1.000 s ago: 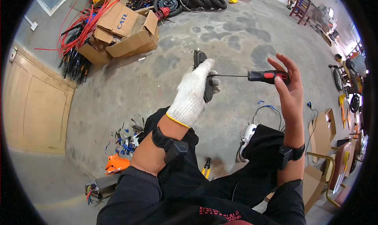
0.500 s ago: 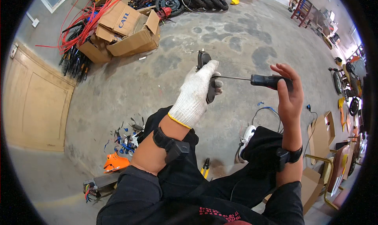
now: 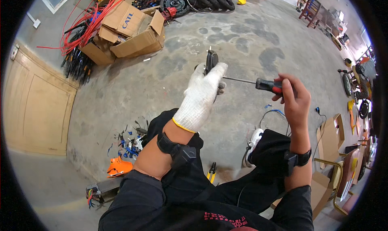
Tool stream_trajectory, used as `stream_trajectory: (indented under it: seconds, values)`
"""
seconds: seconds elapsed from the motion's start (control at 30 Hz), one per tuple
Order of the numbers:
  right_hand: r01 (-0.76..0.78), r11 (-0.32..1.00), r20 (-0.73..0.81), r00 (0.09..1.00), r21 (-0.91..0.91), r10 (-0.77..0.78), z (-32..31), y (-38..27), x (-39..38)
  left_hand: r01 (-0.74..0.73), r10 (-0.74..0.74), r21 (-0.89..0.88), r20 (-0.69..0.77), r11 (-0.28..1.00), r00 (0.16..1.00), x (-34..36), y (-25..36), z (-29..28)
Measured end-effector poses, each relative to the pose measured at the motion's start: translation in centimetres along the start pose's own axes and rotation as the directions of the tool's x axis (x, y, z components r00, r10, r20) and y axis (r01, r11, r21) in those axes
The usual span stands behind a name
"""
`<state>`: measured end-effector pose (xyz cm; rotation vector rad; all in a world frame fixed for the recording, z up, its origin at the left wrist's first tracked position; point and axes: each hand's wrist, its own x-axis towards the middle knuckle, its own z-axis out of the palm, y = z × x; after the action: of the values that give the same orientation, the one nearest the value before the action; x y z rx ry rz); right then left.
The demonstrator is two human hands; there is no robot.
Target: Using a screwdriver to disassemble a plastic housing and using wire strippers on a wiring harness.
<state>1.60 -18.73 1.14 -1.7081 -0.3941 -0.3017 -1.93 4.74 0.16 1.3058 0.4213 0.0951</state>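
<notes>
My left hand [image 3: 202, 89], in a white knitted glove with a yellow cuff, grips a black rounded part [image 3: 211, 60] with a small pale stud on top. My bare right hand [image 3: 296, 91] holds a black-and-red screwdriver [image 3: 266, 85] by its handle, fingers curled round it. The metal shaft runs left to the part and glove; the tip is hidden there. Below, yellow-handled pliers [image 3: 210, 175] lie on the floor between my legs.
Cardboard boxes [image 3: 129, 45] with red tubing and black cables, plus tires [image 3: 202, 0], line the upper left. A wooden door [image 3: 36, 105] is at left. Small parts [image 3: 131, 146] and an orange piece [image 3: 119, 166] lie left of me; cardboard and a gold-framed chair [image 3: 337, 165] are at right.
My right fingers have moved down and curled more tightly round the handle, which has turned. My left hand and its part have shifted slightly right, the part now more upright.
</notes>
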Motion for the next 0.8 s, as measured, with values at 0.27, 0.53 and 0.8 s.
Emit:
stream_trajectory:
  seconds: [0.27, 0.53, 0.8]
  values:
    - [-0.203, 0.974, 0.001, 0.979, -0.103, 0.205, -0.1, 0.3, 0.2, -0.019, 0.022, 0.161, -0.016, 0.987, 1.000, -0.3, 0.2, 0.1]
    - [-0.495, 0.869, 0.059, 0.867, -0.027, 0.496, 0.4, 0.8, 0.5, -0.222, 0.240, 0.306, -0.021, 0.926, 0.971, -0.5, 0.2, -0.4]
    - [0.484, 0.803, 0.105, 0.871, -0.348, -0.480, 0.5, 0.4, -0.2, -0.038, 0.041, 0.102, -0.036, 0.994, 0.998, -0.2, -0.2, 0.0]
